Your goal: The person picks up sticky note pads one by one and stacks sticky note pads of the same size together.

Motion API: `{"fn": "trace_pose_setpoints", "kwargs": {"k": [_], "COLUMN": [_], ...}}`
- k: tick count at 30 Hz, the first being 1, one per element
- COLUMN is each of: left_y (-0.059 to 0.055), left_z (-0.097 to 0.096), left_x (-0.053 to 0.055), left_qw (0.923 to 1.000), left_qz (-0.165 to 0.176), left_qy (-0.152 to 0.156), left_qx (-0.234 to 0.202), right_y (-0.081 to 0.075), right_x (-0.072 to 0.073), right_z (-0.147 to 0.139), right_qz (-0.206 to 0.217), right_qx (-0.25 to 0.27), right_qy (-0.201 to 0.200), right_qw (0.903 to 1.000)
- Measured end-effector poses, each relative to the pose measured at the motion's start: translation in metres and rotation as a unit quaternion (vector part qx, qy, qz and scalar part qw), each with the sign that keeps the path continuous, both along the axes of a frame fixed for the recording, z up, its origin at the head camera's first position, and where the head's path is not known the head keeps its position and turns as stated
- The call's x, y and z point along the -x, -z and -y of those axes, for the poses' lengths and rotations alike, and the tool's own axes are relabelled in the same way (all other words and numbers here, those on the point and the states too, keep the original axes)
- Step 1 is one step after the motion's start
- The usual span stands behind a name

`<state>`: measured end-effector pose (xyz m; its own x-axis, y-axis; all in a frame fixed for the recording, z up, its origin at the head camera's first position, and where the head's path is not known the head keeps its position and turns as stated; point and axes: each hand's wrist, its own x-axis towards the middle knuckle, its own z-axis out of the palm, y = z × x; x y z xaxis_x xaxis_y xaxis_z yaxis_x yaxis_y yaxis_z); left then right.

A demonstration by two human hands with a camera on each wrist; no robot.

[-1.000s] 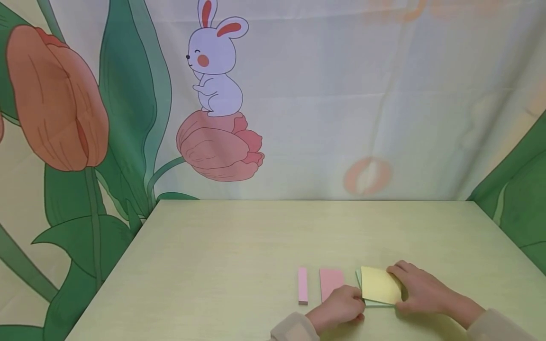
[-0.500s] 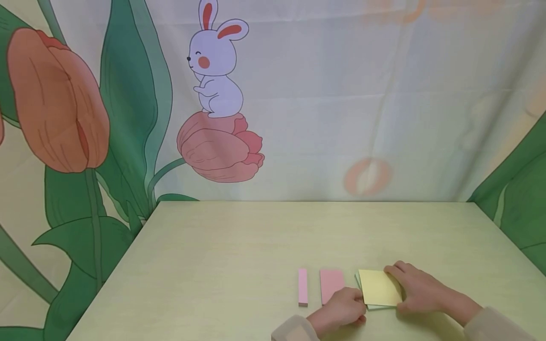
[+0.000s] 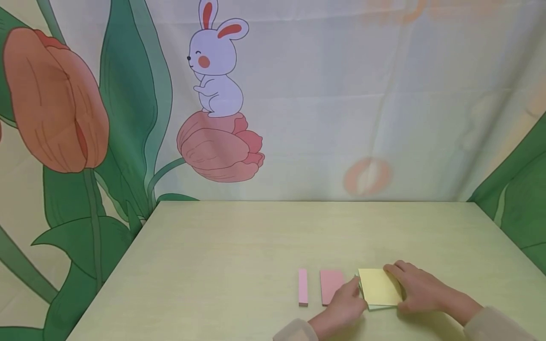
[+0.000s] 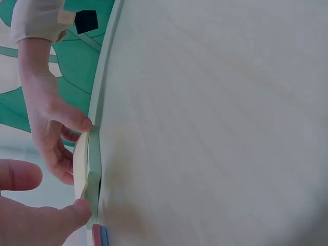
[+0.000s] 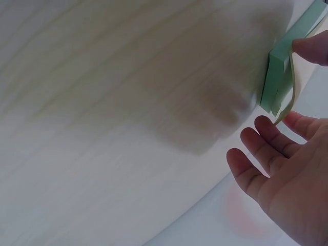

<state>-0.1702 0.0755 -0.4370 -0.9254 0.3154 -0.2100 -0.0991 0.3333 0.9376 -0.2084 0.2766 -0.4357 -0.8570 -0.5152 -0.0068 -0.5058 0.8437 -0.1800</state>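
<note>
A thin yellow sticky note pad (image 3: 379,286) lies over a green sticky note pad (image 3: 379,308), whose edge shows at the left and front. In the right wrist view the yellow pad bends slightly away from the green pad (image 5: 277,77). My right hand (image 3: 422,289) grips the yellow pad's right side between thumb and fingers. At the left side, my left hand (image 3: 341,303) touches the stack. The left wrist view shows that thumb (image 4: 77,212) against the green pad (image 4: 95,154), with the forefinger raised apart from it.
Left of the stack lies a pink sticky note pad (image 3: 330,284), partly behind my left hand. Further left is a narrow light-pink pad (image 3: 303,287). A printed cloth (image 3: 298,94) hangs behind the table's far edge.
The yellow pad has shifted slightly left and toward me, squarer over the green one. My left hand's fingers have uncurled and moved up the stack's left edge. The right hand stays nearly still.
</note>
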Motion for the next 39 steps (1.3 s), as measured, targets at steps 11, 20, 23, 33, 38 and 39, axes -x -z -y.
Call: {"fn": "trace_pose_setpoints", "kwargs": {"k": [11,20,23,33,38,39], "left_y": [0.001,0.0,0.0,0.003,0.006,0.006], "left_z": [-0.005,-0.009,-0.01,-0.015,-0.019,-0.02], "left_x": [0.002,0.004,0.005,0.003,0.0,-0.001], "left_qw": [0.9998,0.9998,0.9998,0.9995,0.9974,0.9964], "left_qz": [0.015,0.017,0.018,0.022,0.023,0.023], "left_qy": [0.002,-0.002,-0.004,-0.018,-0.054,-0.065], "left_qx": [-0.012,-0.011,-0.008,-0.015,-0.04,-0.048], "right_y": [0.004,0.002,0.0,-0.003,-0.006,-0.006], "right_x": [0.004,0.007,0.007,0.008,0.009,0.009], "right_z": [-0.002,-0.002,-0.002,-0.001,0.001,0.002], "right_qz": [0.008,0.022,0.029,0.097,0.17,0.185], "right_qx": [0.004,0.004,0.008,0.06,0.153,0.172], "right_qy": [-0.007,-0.014,-0.018,0.008,0.092,0.114], "right_qw": [0.9999,0.9997,0.9994,0.9934,0.9691,0.9607]}}
